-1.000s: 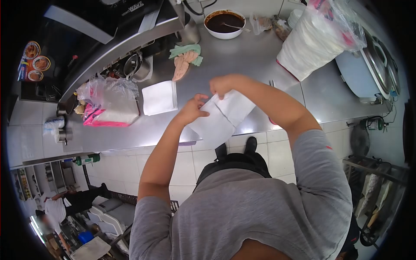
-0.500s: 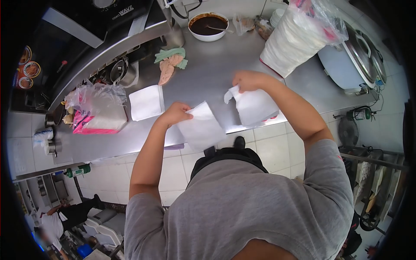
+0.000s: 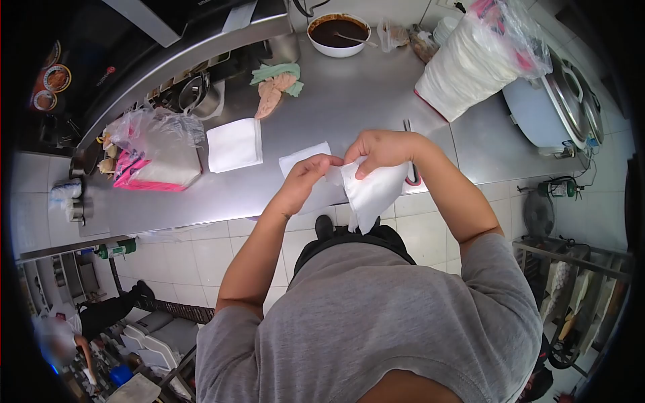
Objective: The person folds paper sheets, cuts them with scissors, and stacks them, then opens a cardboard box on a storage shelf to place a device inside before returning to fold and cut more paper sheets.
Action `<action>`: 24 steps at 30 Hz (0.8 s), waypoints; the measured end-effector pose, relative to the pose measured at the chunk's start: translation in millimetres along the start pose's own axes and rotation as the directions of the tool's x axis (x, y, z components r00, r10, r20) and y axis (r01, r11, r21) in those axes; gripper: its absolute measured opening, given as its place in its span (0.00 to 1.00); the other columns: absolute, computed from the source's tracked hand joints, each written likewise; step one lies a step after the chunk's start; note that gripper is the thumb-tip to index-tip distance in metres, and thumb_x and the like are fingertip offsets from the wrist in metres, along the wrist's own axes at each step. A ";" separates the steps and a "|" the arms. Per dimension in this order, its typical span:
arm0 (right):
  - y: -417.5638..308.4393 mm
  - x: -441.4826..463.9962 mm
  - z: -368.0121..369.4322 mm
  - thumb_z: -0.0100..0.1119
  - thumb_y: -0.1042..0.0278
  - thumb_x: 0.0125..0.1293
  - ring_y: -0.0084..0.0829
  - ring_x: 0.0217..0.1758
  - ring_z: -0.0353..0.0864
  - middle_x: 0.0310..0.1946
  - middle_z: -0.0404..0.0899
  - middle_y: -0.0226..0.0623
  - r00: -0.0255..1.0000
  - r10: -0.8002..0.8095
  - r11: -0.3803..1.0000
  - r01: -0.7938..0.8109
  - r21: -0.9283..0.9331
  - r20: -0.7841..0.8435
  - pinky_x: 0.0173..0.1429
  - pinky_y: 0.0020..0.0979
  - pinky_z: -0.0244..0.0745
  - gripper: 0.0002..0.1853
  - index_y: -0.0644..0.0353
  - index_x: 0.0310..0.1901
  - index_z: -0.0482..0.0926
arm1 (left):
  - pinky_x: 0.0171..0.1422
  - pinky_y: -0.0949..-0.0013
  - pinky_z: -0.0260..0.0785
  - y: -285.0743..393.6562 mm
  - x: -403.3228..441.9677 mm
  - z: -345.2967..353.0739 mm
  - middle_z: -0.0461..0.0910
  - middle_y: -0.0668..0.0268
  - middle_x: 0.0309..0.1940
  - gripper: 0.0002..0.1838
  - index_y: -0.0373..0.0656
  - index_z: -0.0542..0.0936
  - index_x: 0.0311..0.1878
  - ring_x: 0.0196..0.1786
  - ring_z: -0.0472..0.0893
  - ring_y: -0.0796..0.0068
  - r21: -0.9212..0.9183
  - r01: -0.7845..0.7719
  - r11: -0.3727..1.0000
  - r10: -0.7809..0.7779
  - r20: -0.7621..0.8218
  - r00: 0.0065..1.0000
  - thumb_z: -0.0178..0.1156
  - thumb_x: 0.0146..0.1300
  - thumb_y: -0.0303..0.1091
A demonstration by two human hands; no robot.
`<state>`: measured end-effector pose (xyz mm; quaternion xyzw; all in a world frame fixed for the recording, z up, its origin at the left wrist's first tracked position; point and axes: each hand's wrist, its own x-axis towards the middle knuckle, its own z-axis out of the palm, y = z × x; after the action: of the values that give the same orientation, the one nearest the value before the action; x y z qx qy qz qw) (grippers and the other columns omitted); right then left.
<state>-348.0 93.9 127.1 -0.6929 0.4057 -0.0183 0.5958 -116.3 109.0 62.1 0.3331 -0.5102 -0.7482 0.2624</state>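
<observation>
Near the counter's front edge, my right hand [image 3: 386, 151] is closed around a few white paper napkins [image 3: 375, 191], which hang over the edge. My left hand [image 3: 306, 180] meets them from the left, its thumb and index finger pressed together at the napkins' upper left edge. Behind my left hand, another white napkin [image 3: 304, 156] lies on the counter, partly covered by the hand. Farther left sits a neat, square napkin stack [image 3: 234, 145]. Scissors with a red handle [image 3: 418, 180] lie just right of my right hand, partly hidden by it.
A plastic bag of napkins [image 3: 161, 164] stands at left, a larger napkin pack [image 3: 470, 64] at back right. Behind are green and peach cloths [image 3: 272, 94], a bowl of dark sauce [image 3: 329, 35] and a lidded cooker [image 3: 541, 111]. Another person [image 3: 101, 319] is at lower left.
My left hand has left its napkin on the counter and moved right to the bunch. My right hand has come left and nearer my body with its napkins. The scissors show more.
</observation>
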 end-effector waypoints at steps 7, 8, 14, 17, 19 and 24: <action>7.8 0.4 9.2 0.66 0.74 0.52 0.25 0.32 0.79 0.30 0.82 0.33 1.000 -0.021 0.998 0.020 -0.061 -0.020 0.41 0.27 0.73 0.12 0.63 0.40 0.83 | 0.42 0.77 0.68 -5.5 -10.0 -3.4 0.80 0.70 0.31 0.07 0.38 0.81 0.37 0.34 0.76 0.82 0.199 -0.024 0.980 0.055 -0.152 0.987 0.64 0.62 0.31; 18.0 2.3 8.3 0.66 0.74 0.52 0.25 0.32 0.79 0.30 0.82 0.33 0.998 -0.054 0.995 0.052 -0.085 -0.022 0.40 0.28 0.73 0.12 0.64 0.39 0.83 | 0.40 0.78 0.68 -9.4 -9.9 -7.7 0.80 0.70 0.30 0.06 0.38 0.81 0.36 0.32 0.75 0.82 0.233 -0.046 0.971 0.094 -0.198 0.976 0.64 0.61 0.31; 46.7 6.0 9.3 0.65 0.68 0.54 0.37 0.47 0.79 0.42 0.81 0.41 0.998 -0.054 0.971 0.048 -0.236 -0.018 0.51 0.34 0.72 0.18 0.61 0.48 0.80 | 0.38 0.78 0.68 -14.5 -8.0 -89.9 0.81 0.66 0.29 0.07 0.36 0.81 0.35 0.31 0.77 0.82 0.421 0.128 0.898 0.124 -0.520 0.845 0.63 0.62 0.31; 47.9 44.5 23.7 0.63 0.65 0.57 0.41 0.53 0.75 0.49 0.77 0.45 0.992 -0.124 0.938 0.125 -0.323 0.024 0.56 0.36 0.69 0.22 0.61 0.54 0.75 | 0.47 0.75 0.70 -26.3 34.3 -120.4 0.83 0.57 0.39 0.14 0.35 0.80 0.47 0.41 0.80 0.75 0.537 0.000 0.843 0.289 -0.453 0.844 0.63 0.60 0.31; 36.7 79.3 34.1 0.61 0.64 0.59 0.43 0.56 0.73 0.52 0.76 0.46 0.993 -0.116 0.921 0.121 -0.371 0.036 0.58 0.37 0.68 0.24 0.61 0.57 0.73 | 0.54 0.73 0.69 -30.7 57.2 -127.0 0.81 0.55 0.46 0.21 0.37 0.74 0.58 0.48 0.80 0.71 0.693 0.007 0.721 0.401 -0.425 0.812 0.61 0.61 0.30; 40.4 146.4 45.0 0.59 0.61 0.62 0.46 0.59 0.72 0.55 0.74 0.48 0.997 -0.068 0.909 0.052 -0.413 -0.024 0.63 0.39 0.66 0.24 0.60 0.59 0.72 | 0.45 0.73 0.71 -53.1 36.1 -119.2 0.80 0.62 0.40 0.24 0.37 0.67 0.63 0.40 0.79 0.73 0.619 0.038 0.785 0.439 -0.597 0.671 0.57 0.64 0.30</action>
<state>-248.9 46.4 13.1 -0.8144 0.3900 0.0363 0.4281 -50.9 30.6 -26.7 0.5985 -0.6058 -0.3279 0.4090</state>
